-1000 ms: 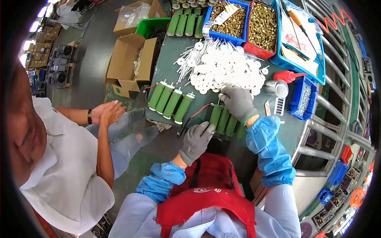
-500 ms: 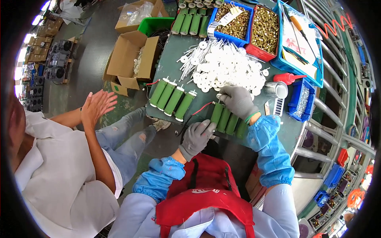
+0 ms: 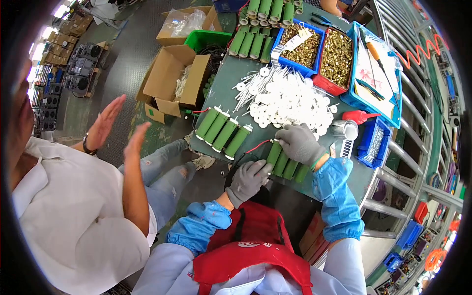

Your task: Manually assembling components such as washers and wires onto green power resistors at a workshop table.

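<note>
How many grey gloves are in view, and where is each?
2. One is on the left hand, at the near end of the nearest green tubes; the other is on the right hand, over their far end. Neither is hidden.

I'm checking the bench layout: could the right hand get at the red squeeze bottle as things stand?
Probably yes, though not straight across: the metal can stands between the right hand and the red squeeze bottle, so the hand would likely need to pass over or around it.
</note>
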Motion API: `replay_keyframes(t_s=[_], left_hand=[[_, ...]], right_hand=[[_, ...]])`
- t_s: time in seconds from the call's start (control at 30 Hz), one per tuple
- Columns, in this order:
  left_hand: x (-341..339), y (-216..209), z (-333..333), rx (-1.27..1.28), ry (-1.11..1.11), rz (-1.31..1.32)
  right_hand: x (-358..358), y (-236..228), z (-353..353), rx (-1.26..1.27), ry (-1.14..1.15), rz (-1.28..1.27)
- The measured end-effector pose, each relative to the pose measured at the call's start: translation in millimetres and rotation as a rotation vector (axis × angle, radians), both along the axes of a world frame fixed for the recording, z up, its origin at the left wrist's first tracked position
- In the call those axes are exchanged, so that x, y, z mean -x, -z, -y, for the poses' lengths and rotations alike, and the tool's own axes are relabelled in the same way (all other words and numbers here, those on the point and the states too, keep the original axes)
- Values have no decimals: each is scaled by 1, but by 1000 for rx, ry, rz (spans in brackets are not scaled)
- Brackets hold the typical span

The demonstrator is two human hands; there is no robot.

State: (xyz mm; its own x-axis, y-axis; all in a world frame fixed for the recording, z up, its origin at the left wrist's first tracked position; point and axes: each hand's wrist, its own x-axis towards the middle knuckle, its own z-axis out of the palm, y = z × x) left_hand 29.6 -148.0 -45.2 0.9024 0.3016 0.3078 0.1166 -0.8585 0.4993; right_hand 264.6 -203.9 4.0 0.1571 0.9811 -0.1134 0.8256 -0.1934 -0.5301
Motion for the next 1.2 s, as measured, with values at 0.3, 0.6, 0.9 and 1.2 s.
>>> replay_keyframes(t_s=[0.3, 0.6, 0.9, 1.2], left_hand=[[-2, 1, -6, 32, 37, 13], [-4, 0, -10, 61, 54, 11], [1, 9, 4, 93, 50, 18], [-8, -48, -19, 287, 12, 40]], right_hand=[[3, -5, -2, 46, 99, 28], [-7, -15, -33, 53, 39, 607], [-14, -1, -20, -27, -141, 686], [-43, -46, -26, -629, 381, 355]])
